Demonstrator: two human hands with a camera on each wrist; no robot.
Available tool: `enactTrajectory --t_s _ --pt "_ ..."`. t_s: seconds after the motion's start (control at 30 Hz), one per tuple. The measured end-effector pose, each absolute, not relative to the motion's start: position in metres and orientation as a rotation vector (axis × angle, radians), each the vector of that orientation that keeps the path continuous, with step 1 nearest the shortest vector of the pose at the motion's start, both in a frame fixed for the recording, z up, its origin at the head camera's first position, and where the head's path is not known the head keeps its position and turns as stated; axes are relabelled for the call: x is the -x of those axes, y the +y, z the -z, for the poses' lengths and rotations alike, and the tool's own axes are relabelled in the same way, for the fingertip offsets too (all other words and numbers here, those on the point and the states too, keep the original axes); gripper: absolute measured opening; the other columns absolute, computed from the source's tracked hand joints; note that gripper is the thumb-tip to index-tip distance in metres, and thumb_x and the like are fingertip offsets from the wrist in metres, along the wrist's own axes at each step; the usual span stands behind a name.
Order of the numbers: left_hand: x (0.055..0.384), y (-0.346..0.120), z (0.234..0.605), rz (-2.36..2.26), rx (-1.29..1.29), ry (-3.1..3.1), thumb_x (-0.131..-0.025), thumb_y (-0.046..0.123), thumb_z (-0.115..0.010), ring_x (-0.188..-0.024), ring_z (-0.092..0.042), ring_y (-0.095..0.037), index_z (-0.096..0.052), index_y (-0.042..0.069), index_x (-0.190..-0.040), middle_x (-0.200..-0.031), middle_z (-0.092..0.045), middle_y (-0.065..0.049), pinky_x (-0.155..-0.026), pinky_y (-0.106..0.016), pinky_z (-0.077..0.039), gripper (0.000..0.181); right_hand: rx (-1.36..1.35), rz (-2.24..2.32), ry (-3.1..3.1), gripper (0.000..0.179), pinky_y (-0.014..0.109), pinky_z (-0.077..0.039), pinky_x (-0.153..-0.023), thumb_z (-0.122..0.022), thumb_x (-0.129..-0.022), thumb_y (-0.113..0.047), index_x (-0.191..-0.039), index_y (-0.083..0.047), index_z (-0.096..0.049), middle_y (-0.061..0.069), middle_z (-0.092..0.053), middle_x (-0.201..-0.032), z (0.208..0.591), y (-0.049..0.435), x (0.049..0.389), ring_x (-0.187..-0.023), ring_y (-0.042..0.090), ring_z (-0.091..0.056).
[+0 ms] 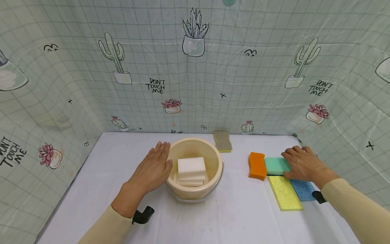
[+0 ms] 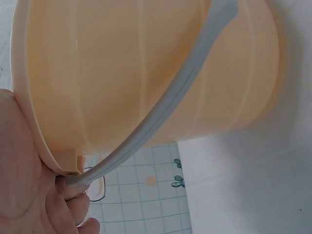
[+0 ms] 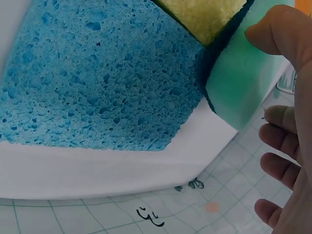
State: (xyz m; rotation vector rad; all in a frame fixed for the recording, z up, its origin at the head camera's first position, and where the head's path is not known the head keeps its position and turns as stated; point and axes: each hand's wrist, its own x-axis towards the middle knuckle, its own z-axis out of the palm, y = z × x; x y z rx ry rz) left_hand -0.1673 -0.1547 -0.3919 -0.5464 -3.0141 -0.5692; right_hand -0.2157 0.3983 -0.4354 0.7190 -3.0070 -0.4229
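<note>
My left hand point(image 1: 152, 167) rests with extended fingers against the left rim of a cream bucket point(image 1: 192, 194). In the left wrist view its fingers lie by the joint of the grey handle point(image 2: 168, 105). Several white sponges point(image 1: 191, 166) are stacked inside the bucket. On the right, my right hand point(image 1: 304, 165) reaches over the right end of a green sponge point(image 1: 275, 165). The right wrist view shows the thumb on the green sponge and the other fingers loosely bent, spread apart from it. A blue sponge point(image 3: 102, 78) lies just below that hand.
An orange sponge point(image 1: 257, 166) stands left of the green one, and a yellow sponge point(image 1: 285, 193) lies in front. A grey-topped sponge with a yellow base point(image 1: 222, 140) sits behind the bucket. The white table point(image 1: 237, 210) meets a patterned cloth point(image 1: 189, 78) behind and on both sides.
</note>
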Motion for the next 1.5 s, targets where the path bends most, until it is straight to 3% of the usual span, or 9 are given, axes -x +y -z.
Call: enactTrajectory --t_s 0.37,0.8,1.13,1.5 --pt "0.167 -0.154 0.394 0.596 0.552 -3.002 -0.112 0.029 -0.039 -0.162 -0.02 -0.038 -0.028 -0.006 -0.163 -0.171 -0.029 -0.023 -0.132 -0.055 -0.021 0.064 -0.602 0.326 -3.13 0.063 0.074 -0.042 -0.097 -0.079 -0.08 -0.046 -0.12 -0.001 -0.063 0.022 -0.064 -0.124 0.438 0.396 0.217 -0.115 0.045 -0.053" --pt "0.167 -0.154 0.393 0.579 0.555 -2.989 -0.112 0.029 -0.04 -0.162 -0.021 -0.038 -0.028 -0.007 -0.163 -0.17 -0.031 -0.024 -0.132 -0.055 -0.021 0.064 -0.58 0.379 -2.858 0.071 0.064 -0.045 -0.087 -0.088 -0.074 -0.047 -0.113 0.003 -0.057 0.025 -0.061 -0.113 0.401 0.39 0.229 -0.108 0.046 -0.051" --pt "0.167 -0.153 0.392 0.581 0.552 -2.992 -0.112 0.028 -0.039 -0.162 -0.02 -0.038 -0.027 -0.006 -0.163 -0.171 -0.03 -0.023 -0.132 -0.055 -0.02 0.063 -0.63 0.38 -2.73 0.079 0.065 -0.046 -0.1 -0.088 -0.076 -0.049 -0.122 0.005 -0.056 0.027 -0.06 -0.124 0.37 0.316 0.237 -0.119 0.047 -0.051" --pt "0.168 -0.155 0.391 0.529 0.558 -2.999 -0.112 0.028 -0.041 -0.162 -0.02 -0.038 -0.028 -0.007 -0.163 -0.17 -0.03 -0.024 -0.132 -0.055 -0.02 0.063 -0.819 0.196 -2.46 0.075 0.058 -0.049 -0.093 -0.084 -0.077 -0.054 -0.117 0.002 -0.056 0.023 -0.063 -0.117 0.337 0.218 0.241 -0.111 0.044 -0.055"
